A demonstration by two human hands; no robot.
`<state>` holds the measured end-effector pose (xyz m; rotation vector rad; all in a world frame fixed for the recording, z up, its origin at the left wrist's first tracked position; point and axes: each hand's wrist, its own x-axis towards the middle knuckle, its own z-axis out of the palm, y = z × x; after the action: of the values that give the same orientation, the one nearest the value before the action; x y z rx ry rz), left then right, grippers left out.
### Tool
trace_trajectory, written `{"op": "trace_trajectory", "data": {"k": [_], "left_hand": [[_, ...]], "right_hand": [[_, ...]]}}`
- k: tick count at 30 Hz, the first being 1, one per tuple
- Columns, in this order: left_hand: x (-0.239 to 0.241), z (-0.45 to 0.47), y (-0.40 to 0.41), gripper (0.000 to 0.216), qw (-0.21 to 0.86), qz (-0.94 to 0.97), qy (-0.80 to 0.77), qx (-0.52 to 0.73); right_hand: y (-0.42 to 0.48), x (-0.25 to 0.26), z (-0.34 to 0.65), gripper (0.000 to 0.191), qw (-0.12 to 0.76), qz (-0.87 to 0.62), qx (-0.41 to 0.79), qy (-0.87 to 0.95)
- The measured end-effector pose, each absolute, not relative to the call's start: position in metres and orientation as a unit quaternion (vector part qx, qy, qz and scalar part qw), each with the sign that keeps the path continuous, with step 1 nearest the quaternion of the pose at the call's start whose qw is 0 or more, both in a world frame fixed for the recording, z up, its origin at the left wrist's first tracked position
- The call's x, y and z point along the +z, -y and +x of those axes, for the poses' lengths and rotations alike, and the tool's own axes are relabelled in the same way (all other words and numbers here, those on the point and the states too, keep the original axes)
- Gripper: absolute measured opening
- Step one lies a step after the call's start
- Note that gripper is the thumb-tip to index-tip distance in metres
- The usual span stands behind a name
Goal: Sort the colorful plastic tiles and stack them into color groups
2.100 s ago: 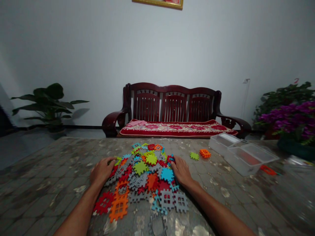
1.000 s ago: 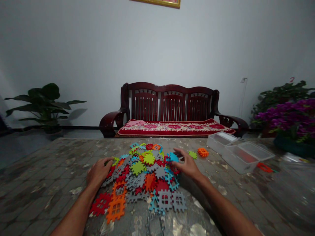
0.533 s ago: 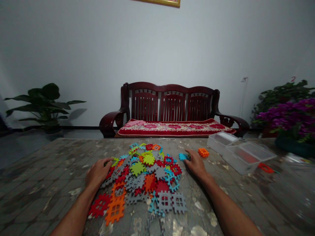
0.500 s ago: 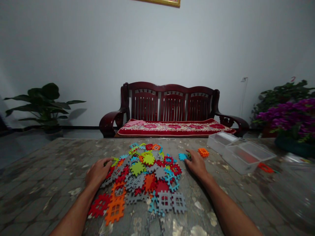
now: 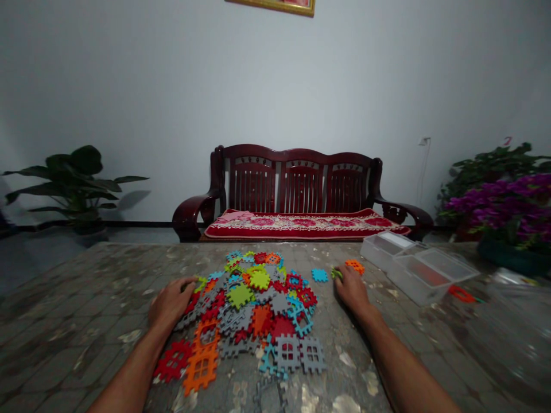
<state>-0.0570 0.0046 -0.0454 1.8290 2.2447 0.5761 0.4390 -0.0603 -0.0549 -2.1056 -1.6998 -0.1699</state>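
Note:
Interlocking plastic building tiles with notched edges form a multicoloured pile [image 5: 258, 304] on the table. My left hand [image 5: 170, 301] rests at the pile's left edge, its thumb and forefinger closed around the end of a green tile [image 5: 201, 283]. To the right of the pile, my right hand [image 5: 352, 289] pinches a small green tile [image 5: 336, 274] low over the table; the fingers partly cover it. A flat blue tile [image 5: 319, 275] lies just left of that hand. An orange tile [image 5: 355, 265] is right behind its fingers.
Clear plastic boxes [image 5: 424, 275] stand at the right, with an orange-red piece [image 5: 462, 293] beside them. Nearer is a transparent container [image 5: 512, 338]. A flower pot [image 5: 512, 255] occupies the far right corner. Beyond the patterned table [image 5: 107, 298] is a wooden bench [image 5: 297, 178].
My right hand has shifted right with the green tile, away from the blue tile, which now shows fully. My left hand has stayed in place. The view has turned very slightly.

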Motion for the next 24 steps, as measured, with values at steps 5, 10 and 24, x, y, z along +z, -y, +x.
{"op": "trace_trajectory", "data": {"k": [5,10,24], "left_hand": [[-0.047,-0.058,-0.005,0.049,0.089,0.616,-0.757,0.2],[-0.051,-0.058,-0.006,0.046,0.083,0.618,-0.751,0.218],[-0.046,-0.054,-0.002,0.043,0.073,0.613,-0.755,0.22]], "right_hand": [[0.055,-0.053,0.433,0.033,0.187,-0.759,-0.056,0.622],[0.053,-0.058,0.436,0.04,0.218,-0.738,-0.046,0.637],[0.055,-0.048,0.406,0.025,0.202,-0.706,-0.04,0.677]]}}
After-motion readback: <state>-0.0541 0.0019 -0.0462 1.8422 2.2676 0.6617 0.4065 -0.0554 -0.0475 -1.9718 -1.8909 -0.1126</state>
